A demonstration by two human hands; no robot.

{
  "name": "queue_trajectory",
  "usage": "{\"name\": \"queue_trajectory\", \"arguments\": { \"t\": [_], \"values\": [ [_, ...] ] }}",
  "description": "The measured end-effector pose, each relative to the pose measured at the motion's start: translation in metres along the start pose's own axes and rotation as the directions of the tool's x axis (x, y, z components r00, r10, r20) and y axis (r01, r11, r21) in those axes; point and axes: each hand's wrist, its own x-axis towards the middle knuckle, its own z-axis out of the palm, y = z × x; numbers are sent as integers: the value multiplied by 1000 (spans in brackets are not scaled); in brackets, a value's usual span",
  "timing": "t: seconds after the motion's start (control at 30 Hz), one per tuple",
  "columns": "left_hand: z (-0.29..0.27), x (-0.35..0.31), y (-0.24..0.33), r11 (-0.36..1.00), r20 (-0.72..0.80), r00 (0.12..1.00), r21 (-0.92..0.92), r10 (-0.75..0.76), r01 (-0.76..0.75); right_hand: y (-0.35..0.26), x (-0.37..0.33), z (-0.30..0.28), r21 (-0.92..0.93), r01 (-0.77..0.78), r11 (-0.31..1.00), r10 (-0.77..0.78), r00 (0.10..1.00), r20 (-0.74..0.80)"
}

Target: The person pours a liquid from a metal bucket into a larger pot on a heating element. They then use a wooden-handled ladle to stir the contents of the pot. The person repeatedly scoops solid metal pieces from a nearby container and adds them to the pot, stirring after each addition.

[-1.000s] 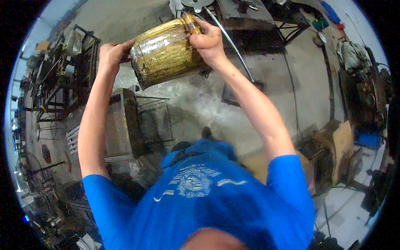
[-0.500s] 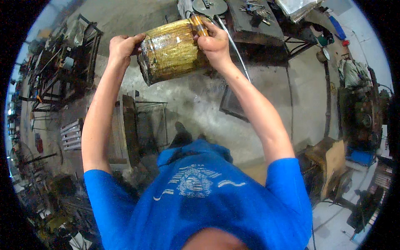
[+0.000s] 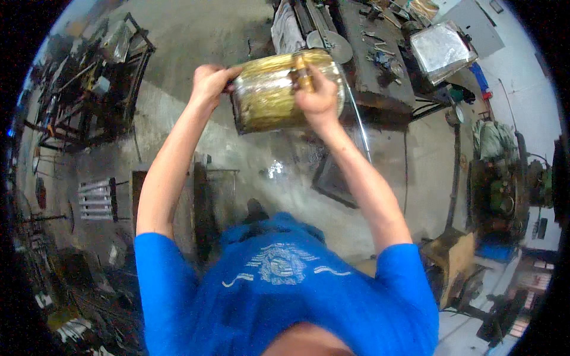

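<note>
A grimy yellow, streaked, barrel-shaped container [image 3: 270,98] is held up in front of me, lying on its side and slightly tilted. My left hand [image 3: 212,83] grips its dark left rim, thumb on top and fingers mostly hidden behind. Near its right end, my right hand [image 3: 319,98] is closed around a short amber and brown handle [image 3: 303,71] that rests against the container. Whether that handle is fixed to the container or is a separate tool, I cannot tell. Motion blurs the fingers a little.
A dark workbench [image 3: 380,89] with scattered tools stands far right, a round grey disc [image 3: 329,46] at its left corner. A shiny metal rod [image 3: 359,127] slants down beside it. To the left is a dark metal rack [image 3: 89,101]; a dark flat tray [image 3: 335,181] lies on the floor.
Both hands have moved right and slightly down in view with the container, which now sits more level. The surroundings have shifted too, as the view has turned.
</note>
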Motion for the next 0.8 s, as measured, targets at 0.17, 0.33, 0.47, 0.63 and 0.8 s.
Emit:
{"name": "queue_trajectory", "arguments": {
  "t": [0.17,0.33,0.47,0.63,0.8],
  "values": [
    [-80,18,-67,987,-36,990,72,-139,141,-47,-13,61,193,75,978,-109,979,170],
    [-130,12,-127,932,-144,921,-50,-363,360,-66,-34,135,339,130,932,-248,910,333],
    [-166,20,-154,927,-161,931,-243,-327,284,-72,-42,170,332,55,942,-229,828,511],
    [-212,22,-209,887,-143,920,-354,-366,298,-68,-36,190,330,180,927,-350,733,584],
    [-198,22,-205,915,-176,906,-204,-385,349,-25,-22,197,424,196,884,-434,679,592]
  ]
}}
